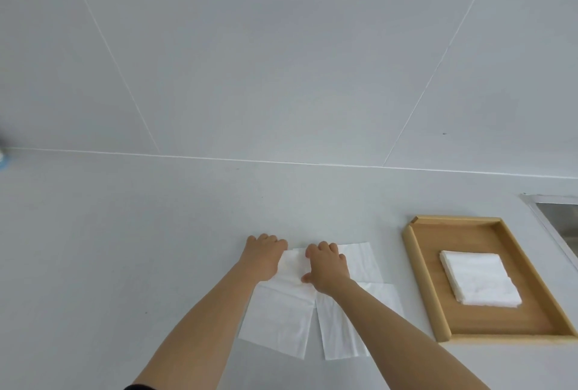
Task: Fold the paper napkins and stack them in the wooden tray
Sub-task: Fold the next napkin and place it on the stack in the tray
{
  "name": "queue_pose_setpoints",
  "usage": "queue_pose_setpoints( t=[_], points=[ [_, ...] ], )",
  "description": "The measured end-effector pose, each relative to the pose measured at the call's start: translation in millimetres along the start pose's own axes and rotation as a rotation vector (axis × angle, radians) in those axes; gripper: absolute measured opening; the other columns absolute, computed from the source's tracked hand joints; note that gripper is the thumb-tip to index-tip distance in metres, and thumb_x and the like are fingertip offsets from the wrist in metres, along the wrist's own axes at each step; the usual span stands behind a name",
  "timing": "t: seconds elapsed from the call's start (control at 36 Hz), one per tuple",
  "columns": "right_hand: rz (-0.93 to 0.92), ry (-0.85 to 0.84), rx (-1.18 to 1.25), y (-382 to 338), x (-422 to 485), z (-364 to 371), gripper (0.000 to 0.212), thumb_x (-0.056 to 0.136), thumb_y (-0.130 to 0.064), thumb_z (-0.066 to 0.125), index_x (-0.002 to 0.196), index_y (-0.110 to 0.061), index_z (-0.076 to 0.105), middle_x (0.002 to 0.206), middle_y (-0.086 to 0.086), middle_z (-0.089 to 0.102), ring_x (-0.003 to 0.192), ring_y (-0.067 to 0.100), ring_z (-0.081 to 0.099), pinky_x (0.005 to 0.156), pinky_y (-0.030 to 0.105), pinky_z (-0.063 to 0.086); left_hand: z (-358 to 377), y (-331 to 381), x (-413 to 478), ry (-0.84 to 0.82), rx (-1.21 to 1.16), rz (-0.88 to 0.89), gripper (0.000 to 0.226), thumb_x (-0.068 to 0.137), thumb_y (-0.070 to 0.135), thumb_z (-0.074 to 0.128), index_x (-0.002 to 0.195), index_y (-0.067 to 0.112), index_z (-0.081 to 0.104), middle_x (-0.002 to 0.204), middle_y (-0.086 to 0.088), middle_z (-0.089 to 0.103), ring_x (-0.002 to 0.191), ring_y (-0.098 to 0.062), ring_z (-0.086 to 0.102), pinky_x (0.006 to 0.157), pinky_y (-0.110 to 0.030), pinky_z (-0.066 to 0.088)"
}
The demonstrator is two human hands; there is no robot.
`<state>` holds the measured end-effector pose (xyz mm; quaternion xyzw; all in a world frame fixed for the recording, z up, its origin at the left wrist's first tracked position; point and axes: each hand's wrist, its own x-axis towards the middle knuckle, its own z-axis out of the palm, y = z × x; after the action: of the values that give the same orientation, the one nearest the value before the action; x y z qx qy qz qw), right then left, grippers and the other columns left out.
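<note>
Hands rest knuckles-up on loose napkins spread on the counter: the left hand sits at the far left corner of the sheets with fingers curled down onto the paper, and the right hand lies just beside it, fingers bent, thumb out toward the left. Whether either is pinching an edge or only pressing I cannot tell, since the fingertips are tucked under. Several sheets overlap beneath and nearer than the hands, one more reaching out to the right of the right hand. Well to the right stands the tray, holding a stack of folded napkins. The step looks like starting a fold on the top sheet; it would go best by taking just one layer, bringing its edge squarely onto the opposite edge, then pressing along the crease lightly, as thin paper tears and drags its neighbours. How many sheets lie there is hard to count, white on white. A metal-edged opening past the tray is cut off at the frame.
</note>
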<state>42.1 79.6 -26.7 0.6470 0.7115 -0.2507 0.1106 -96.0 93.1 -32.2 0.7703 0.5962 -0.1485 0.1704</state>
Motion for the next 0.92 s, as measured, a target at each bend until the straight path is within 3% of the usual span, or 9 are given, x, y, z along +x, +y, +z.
queue_pose_setpoints(
  t=[0.22, 0.31, 0.36, 0.44, 0.5, 0.58, 0.69, 0.78, 0.92],
  points=[
    [0.059, 0.034, 0.176, -2, 0, 0, 0.044, 0.080, -0.014, 0.064, 0.117, -0.011, 0.042, 0.119, 0.008, 0.055, 0.113, 0.025, 0.046, 0.091, 0.031, 0.037, -1, -3, -2, -0.017, -0.164, -0.080, 0.027, 0.086, 0.006, 0.048, 0.111, 0.014, 0.056, 0.121, -0.009, 0.056, 0.116, -0.027, 0.050, 0.090, -0.036, 0.032],
    [0.056, 0.041, 0.255, 1, -4, -6, 0.031, 0.085, -0.012, 0.056, 0.112, -0.013, 0.043, 0.101, 0.008, 0.058, 0.094, 0.027, 0.052, 0.083, 0.030, 0.035, -5, -9, -9, -0.005, -0.312, -0.124, 0.020, 0.086, 0.009, 0.047, 0.103, 0.015, 0.056, 0.118, -0.007, 0.062, 0.112, -0.026, 0.054, 0.081, -0.030, 0.025],
    [0.050, 0.071, 0.280, 1, -5, -11, 0.023, 0.087, -0.010, 0.050, 0.110, -0.012, 0.049, 0.104, 0.009, 0.061, 0.090, 0.028, 0.056, 0.077, 0.030, 0.038, -11, -14, -15, 0.017, -0.394, -0.141, 0.021, 0.087, 0.011, 0.046, 0.105, 0.011, 0.057, 0.113, -0.008, 0.063, 0.108, -0.028, 0.056, 0.080, -0.027, 0.028],
    [0.026, 0.112, 0.309, 0, -7, -20, 0.022, 0.088, -0.009, 0.046, 0.108, -0.008, 0.055, 0.109, 0.011, 0.064, 0.079, 0.023, 0.051, 0.066, 0.028, 0.038, -19, -22, -22, 0.057, -0.515, -0.116, 0.008, 0.087, 0.011, 0.049, 0.081, 0.013, 0.053, 0.088, -0.006, 0.057, 0.084, -0.027, 0.053, 0.065, -0.025, 0.033],
    [-0.016, 0.125, 0.303, -2, -11, -24, 0.018, 0.088, -0.009, 0.046, 0.102, -0.007, 0.056, 0.098, 0.010, 0.062, 0.077, 0.020, 0.048, 0.065, 0.028, 0.038, -20, -27, -27, 0.079, -0.591, -0.096, 0.025, 0.085, 0.009, 0.051, 0.063, 0.018, 0.042, 0.070, 0.001, 0.047, 0.074, -0.023, 0.046, 0.055, -0.024, 0.029],
    [-0.106, 0.132, 0.270, -1, -28, -25, 0.013, 0.087, -0.009, 0.046, 0.096, -0.008, 0.056, 0.089, 0.004, 0.055, 0.078, 0.019, 0.047, 0.062, 0.026, 0.036, -18, -26, -42, 0.063, -0.621, -0.058, 0.037, 0.082, 0.006, 0.053, 0.055, 0.024, 0.037, 0.062, 0.006, 0.042, 0.066, -0.019, 0.042, 0.053, -0.022, 0.026],
    [-0.200, 0.109, 0.225, -1, -45, -22, 0.017, 0.087, -0.009, 0.046, 0.099, -0.005, 0.059, 0.103, 0.011, 0.066, 0.084, 0.023, 0.053, 0.066, 0.026, 0.036, -13, -29, -59, -0.020, -0.584, -0.027, 0.037, 0.082, 0.007, 0.056, 0.055, 0.025, 0.039, 0.062, 0.008, 0.041, 0.054, -0.008, 0.036, 0.050, -0.019, 0.026],
    [-0.261, 0.048, 0.133, 0, -58, -18, 0.019, 0.089, -0.011, 0.047, 0.104, -0.007, 0.058, 0.110, 0.011, 0.064, 0.101, 0.026, 0.057, 0.070, 0.027, 0.037, -8, -28, -71, -0.070, -0.497, -0.011, 0.038, 0.082, 0.008, 0.057, 0.054, 0.025, 0.036, 0.065, 0.008, 0.040, 0.056, -0.008, 0.035, 0.052, -0.020, 0.025],
    [-0.309, -0.076, -0.014, -3, -67, -1, 0.023, 0.091, -0.012, 0.045, 0.110, -0.008, 0.057, 0.116, 0.011, 0.063, 0.105, 0.028, 0.058, 0.083, 0.035, 0.047, 6, -31, -76, -0.178, -0.401, -0.005, 0.037, 0.079, 0.007, 0.060, 0.056, 0.025, 0.037, 0.072, 0.005, 0.043, 0.076, -0.019, 0.041, 0.054, -0.020, 0.026]
  ],
)
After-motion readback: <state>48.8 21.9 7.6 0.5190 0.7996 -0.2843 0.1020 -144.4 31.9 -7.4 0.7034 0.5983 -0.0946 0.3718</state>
